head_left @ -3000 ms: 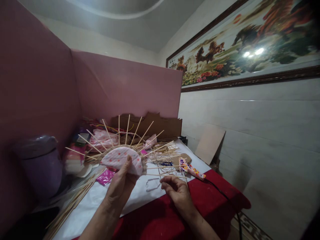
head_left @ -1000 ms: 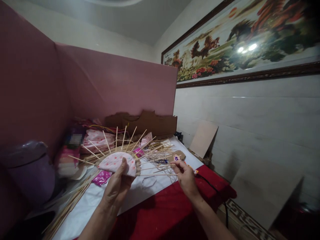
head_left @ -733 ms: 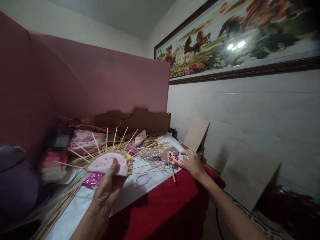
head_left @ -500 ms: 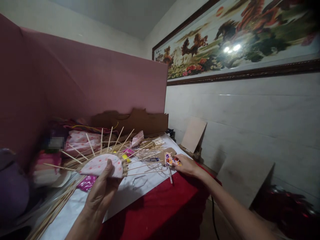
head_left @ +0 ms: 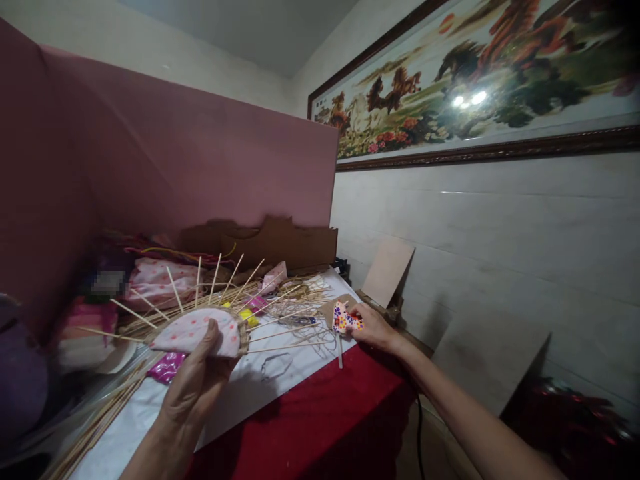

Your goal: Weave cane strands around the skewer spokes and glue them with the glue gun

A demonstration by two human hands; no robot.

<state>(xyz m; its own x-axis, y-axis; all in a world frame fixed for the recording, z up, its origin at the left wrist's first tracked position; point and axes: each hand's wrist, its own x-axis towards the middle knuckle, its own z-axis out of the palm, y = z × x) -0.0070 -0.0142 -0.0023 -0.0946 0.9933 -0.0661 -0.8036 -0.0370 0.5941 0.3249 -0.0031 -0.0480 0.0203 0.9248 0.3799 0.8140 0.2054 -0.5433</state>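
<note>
Pinched between the thumb and fingers of my left hand [head_left: 197, 373] is a half-round piece covered in pink dotted cloth [head_left: 195, 333]. Thin wooden sticks [head_left: 175, 288] fan out from its curved edge, and coarse twine-like material shows at its right end. My right hand [head_left: 375, 328], at the right edge of the table, is closed around what looks like a small glue gun [head_left: 345, 319] with a colourful flower pattern. A pale narrow strip [head_left: 341, 352] extends below it. My fingers hide part of its body.
A white sheet [head_left: 260, 400] lies over a red cloth [head_left: 320, 413]. Behind are loose twine [head_left: 300, 313], a yellow item [head_left: 249, 317] and dotted cloth [head_left: 165, 280]. Magenta packaging [head_left: 167, 367] and long thin sticks [head_left: 100, 420] lie left. A black cable [head_left: 420, 433] hangs at right.
My left hand and the half-round piece have shifted slightly left in view. My right hand stays near the same spot, with the glue gun turned a little.
</note>
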